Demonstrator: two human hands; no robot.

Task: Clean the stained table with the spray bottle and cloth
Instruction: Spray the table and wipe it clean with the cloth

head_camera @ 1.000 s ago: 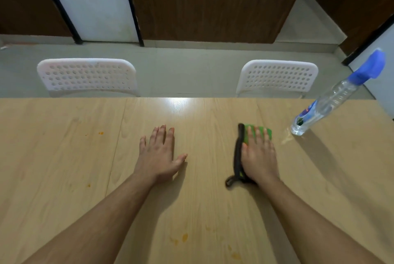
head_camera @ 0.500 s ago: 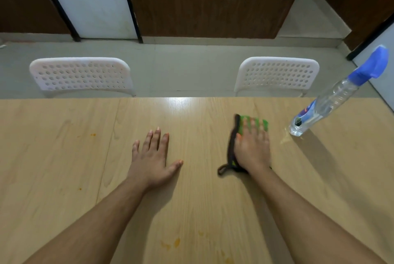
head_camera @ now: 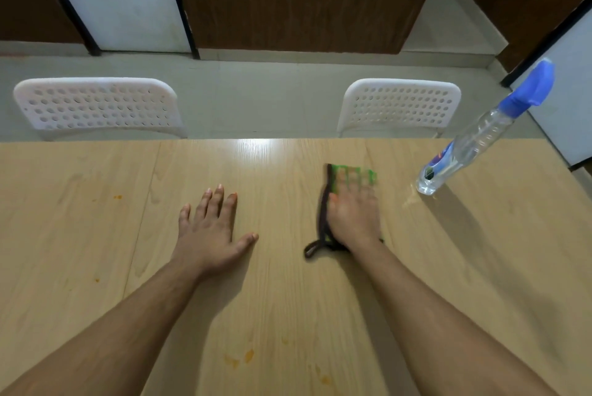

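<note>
We are pressing the green cloth [head_camera: 350, 176] flat on the tabletop [head_camera: 480, 267] under our right hand [head_camera: 352, 216], fingers straight, left hand [head_camera: 209, 229] resting spread, spray bottle [head_camera: 474, 139] standing nearby, while orange stains [head_camera: 238, 359] are remaining near us, so wiping looks unfinished.

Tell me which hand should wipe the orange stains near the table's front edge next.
Right, probably: the right hand already presses the cloth; the left hand lies bare on the table.
</note>
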